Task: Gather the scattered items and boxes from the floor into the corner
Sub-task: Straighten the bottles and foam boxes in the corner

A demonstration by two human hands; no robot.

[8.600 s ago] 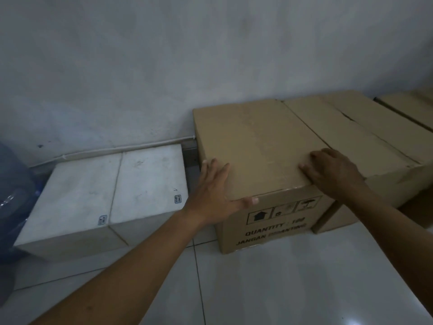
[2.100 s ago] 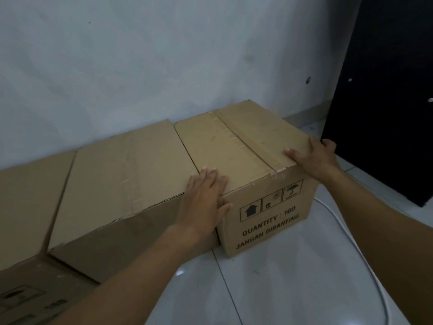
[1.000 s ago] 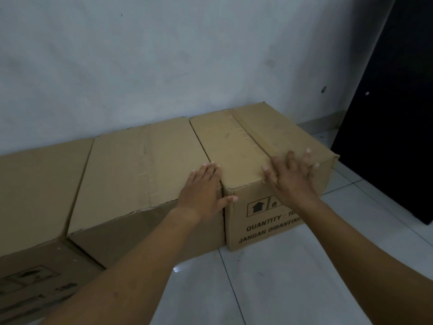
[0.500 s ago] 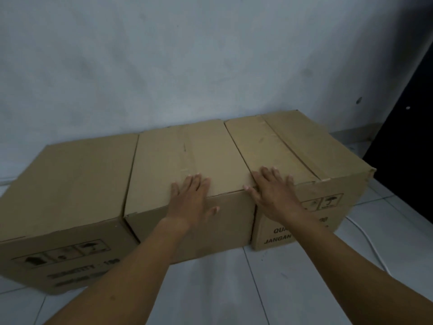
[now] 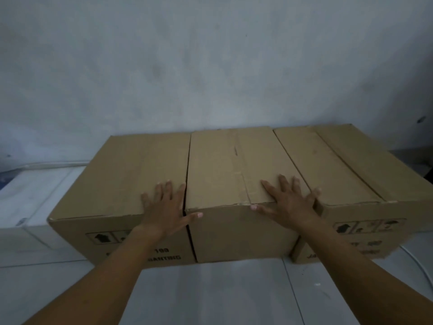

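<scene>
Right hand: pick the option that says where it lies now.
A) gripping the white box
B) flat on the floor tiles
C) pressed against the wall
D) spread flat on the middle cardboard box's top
D: the right hand lies with its fingers spread on the top of the middle cardboard box, near its front right corner.

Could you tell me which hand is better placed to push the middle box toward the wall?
Probably right: the right hand lies flat on the middle box; the left hand rests mostly on the left box.

Three cardboard boxes (image 5: pixel 121 174) (image 5: pixel 229 165) (image 5: pixel 332 165); one white box (image 5: pixel 35 191)
</scene>
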